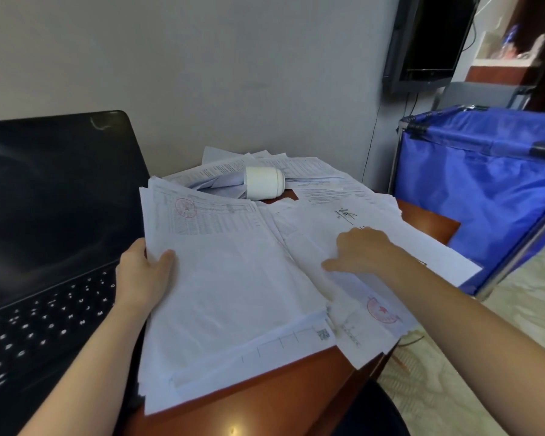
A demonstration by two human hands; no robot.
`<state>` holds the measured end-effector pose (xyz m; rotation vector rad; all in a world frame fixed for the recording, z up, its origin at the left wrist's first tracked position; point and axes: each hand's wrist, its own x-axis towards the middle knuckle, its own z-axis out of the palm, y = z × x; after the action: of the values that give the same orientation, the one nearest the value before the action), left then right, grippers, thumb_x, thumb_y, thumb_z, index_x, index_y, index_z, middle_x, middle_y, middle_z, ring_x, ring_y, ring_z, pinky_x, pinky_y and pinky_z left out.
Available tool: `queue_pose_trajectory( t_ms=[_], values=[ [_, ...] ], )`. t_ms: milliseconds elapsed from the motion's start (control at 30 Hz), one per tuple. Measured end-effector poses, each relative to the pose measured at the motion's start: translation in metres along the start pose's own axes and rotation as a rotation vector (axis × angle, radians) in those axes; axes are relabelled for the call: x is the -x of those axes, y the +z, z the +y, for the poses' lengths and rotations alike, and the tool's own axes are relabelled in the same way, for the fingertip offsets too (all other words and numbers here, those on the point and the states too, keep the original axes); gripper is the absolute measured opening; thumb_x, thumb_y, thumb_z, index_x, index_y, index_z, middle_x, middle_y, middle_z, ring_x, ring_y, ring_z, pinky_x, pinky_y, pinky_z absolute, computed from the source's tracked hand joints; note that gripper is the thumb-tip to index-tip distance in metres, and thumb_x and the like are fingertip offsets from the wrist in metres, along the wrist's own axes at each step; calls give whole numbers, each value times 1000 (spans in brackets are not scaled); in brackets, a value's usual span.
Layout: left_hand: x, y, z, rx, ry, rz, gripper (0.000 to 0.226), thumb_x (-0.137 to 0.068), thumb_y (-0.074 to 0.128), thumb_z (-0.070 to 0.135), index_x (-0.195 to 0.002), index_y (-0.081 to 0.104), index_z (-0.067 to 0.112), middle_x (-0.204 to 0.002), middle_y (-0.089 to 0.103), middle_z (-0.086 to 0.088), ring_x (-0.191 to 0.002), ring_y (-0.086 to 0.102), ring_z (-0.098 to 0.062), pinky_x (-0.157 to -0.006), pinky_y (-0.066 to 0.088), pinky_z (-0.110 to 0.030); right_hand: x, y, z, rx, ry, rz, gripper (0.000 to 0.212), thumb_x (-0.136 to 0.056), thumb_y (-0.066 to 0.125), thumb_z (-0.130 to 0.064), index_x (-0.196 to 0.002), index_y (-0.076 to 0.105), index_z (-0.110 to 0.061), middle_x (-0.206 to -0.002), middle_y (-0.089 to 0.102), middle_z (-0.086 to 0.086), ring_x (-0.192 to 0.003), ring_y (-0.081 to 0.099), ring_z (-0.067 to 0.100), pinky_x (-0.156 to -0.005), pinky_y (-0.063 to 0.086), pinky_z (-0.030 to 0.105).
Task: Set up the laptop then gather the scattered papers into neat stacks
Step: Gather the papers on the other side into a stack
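Many red-stamped papers [233, 278] overlap; left hand [142, 275] grips their edge; right hand [362, 250] atop, grip unclear.

Open black laptop [54, 240] beside untidy white papers [233, 278] covering the desk.

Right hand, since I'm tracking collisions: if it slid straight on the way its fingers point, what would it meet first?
The right hand would likely meet the paper stack that the left hand grips; depth unclear.
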<state>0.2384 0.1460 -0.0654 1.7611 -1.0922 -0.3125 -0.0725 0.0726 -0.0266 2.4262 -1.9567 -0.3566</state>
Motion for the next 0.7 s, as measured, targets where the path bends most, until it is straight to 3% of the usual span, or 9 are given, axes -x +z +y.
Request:
queue_pose_trajectory(
  t_ms=[100,233,333,433,500,600,700],
  values=[
    [0,0,1,2,9,-8,26,-88,58,11,-113,59,2,-110,64,-13,-94,56,-26,-83,43,-35,-1,-4,-3,-22,0,10,34,-81,62,-45,-92,51,-14,-82,49,0,-84,47,22,-67,36,29],
    [0,0,1,-3,9,-12,26,-88,58,11,-113,59,2,-107,63,-11,-91,54,-23,-82,43,-34,-1,0,-10,119,25,87,28,-87,54,-4,-115,53,-6,-117,54,10,-107,53,27,-72,38,30],
    [0,0,0,12,-2,-13,25,-87,58,10,-111,60,3,-100,61,-6,-92,56,-25,-80,43,-33,-1,-5,-7,105,48,163,31,-89,49,1,-119,53,-6,-120,55,10,-112,54,28,-81,43,31],
    [-1,0,2,18,-18,-14,25,-87,58,10,-110,61,4,-98,60,-4,-89,54,-22,-79,42,-32,2,-22,2,-6,26,286,19,-89,47,-4,-104,59,-9,-103,59,6,-94,57,26,-68,40,25],
    [0,0,4,9,-29,-12,25,-86,58,10,-110,62,4,-96,59,-2,-89,54,-22,-78,41,-31,4,-32,0,-160,-29,344,11,-85,48,-4,-79,54,-11,-84,54,5,-79,52,27,-61,38,27],
    [0,-1,4,4,-49,-19,24,-85,58,9,-108,62,6,-95,59,-1,-88,54,-23,-77,41,-31,9,-41,-20,-486,-196,342,30,-76,49,-1,-58,29,-15,-60,33,1,-61,32,21,-55,25,29],
    [-1,-2,3,38,-95,-48,23,-84,57,11,-106,61,8,-97,62,-2,-91,58,-26,-79,46,-35,11,-47,-53,-674,-339,336,35,-77,49,1,-57,26,-15,-56,24,-2,-57,22,16,-49,16,28]
  ],
)
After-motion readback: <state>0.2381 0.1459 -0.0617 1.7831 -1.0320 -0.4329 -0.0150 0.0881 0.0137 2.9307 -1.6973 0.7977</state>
